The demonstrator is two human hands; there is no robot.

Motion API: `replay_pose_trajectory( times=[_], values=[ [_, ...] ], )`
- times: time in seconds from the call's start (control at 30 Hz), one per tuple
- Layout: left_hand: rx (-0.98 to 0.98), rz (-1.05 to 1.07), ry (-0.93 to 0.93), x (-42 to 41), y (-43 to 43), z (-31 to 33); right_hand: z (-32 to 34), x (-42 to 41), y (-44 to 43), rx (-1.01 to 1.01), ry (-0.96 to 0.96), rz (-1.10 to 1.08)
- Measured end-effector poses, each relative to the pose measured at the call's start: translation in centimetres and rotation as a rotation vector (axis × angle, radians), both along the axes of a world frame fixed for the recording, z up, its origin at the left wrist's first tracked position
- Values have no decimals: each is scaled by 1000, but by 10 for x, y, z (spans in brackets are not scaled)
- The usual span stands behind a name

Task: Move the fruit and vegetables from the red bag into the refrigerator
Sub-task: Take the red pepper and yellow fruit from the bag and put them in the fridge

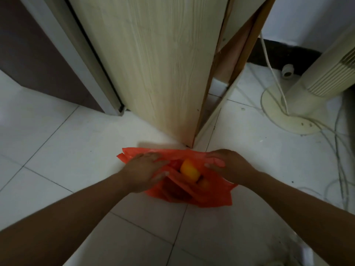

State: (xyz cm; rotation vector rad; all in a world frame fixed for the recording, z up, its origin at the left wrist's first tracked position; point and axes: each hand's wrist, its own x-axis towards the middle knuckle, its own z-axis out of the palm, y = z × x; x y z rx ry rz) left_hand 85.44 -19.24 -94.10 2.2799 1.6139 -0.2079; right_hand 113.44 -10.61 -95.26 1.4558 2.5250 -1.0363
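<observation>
I see red bag [211,196] on tiled floor [76,150], just before corner of wooden cabinet [153,73]. Left hand [146,169] pinches bag's left rim, fingers fairly straight on top, thumb underneath. Right hand [228,167] grips right rim, fingers curled. Bag mouth open between both hands. Yellow-orange fruit [189,169] inside opening, between hands, touched by neither.

Red bag [211,194]: thin red-orange plastic, crumpled, lying on the white tiled floor, its mouth spread wide open.
Yellow fruit [189,169]: smooth and rounded, yellow-orange, sitting uppermost inside the open mouth.
Orange fruit [204,184]: just beside and below the yellow one, deeper in the bag, partly hidden by plastic.
</observation>
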Motion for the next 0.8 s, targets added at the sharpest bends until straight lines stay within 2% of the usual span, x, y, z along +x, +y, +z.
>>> replay_pose_trajectory(
  times=[0.13,0.2,0.33,0.43,0.5,0.57,0.7,0.8],
  values=[
    [326,-33,-54,-4,9,14,32,-19,4,389,196,126],
    [377,-87,-97,0,10,14,39,-33,-8,325,215,168],
    [253,-87,-116,6,5,1,26,-48,-24,134,178,253],
    [-23,62,-41,-3,6,-11,4,-42,-14,-31,44,175],
    [-160,129,-68,-2,2,-21,-15,-35,-15,-134,-76,131],
    [-296,143,-106,7,-7,-28,-25,-32,-25,-211,-107,105],
    [-337,140,-128,17,-16,-27,-20,-36,-40,-320,-55,88],
    [-321,134,-123,12,-15,-18,-10,-31,-43,-331,-7,85]
  ],
)
